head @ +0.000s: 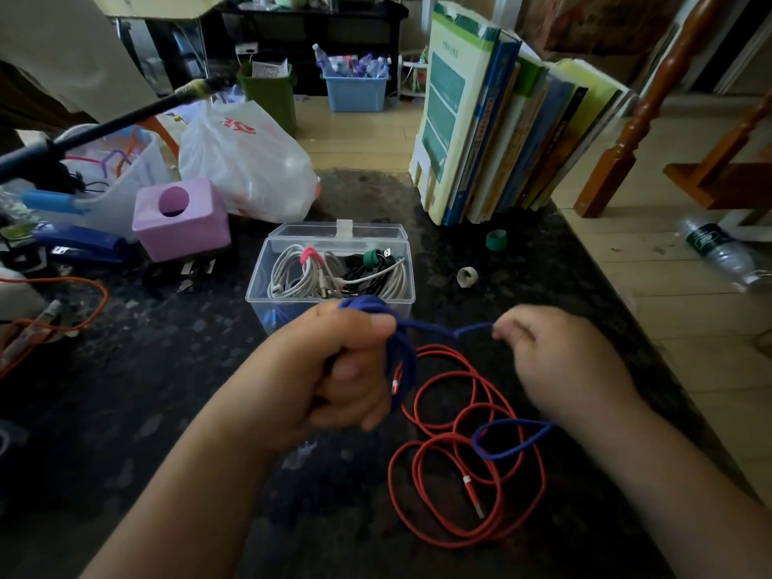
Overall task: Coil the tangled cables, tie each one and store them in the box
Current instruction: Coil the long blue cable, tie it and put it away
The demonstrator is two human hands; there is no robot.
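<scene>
My left hand (334,369) grips a bundle of blue cable (403,353) just in front of the clear plastic box (259,282). My right hand (559,357) pinches a stretch of the same blue cable and holds it taut to the right; another blue loop lies under my right wrist. A red cable (468,449) sprawls in loose loops on the dark table below my hands. Inside the open box lie white cables tied with a pink strap (308,253) and a black cable with a green strap (370,257).
A green strap roll (496,239) and a white strap roll (467,277) lie right of the box. Upright books (501,131) stand behind. A purple block (181,219), a white plastic bag (246,160) and clutter fill the left; an orange cable (83,302) lies far left.
</scene>
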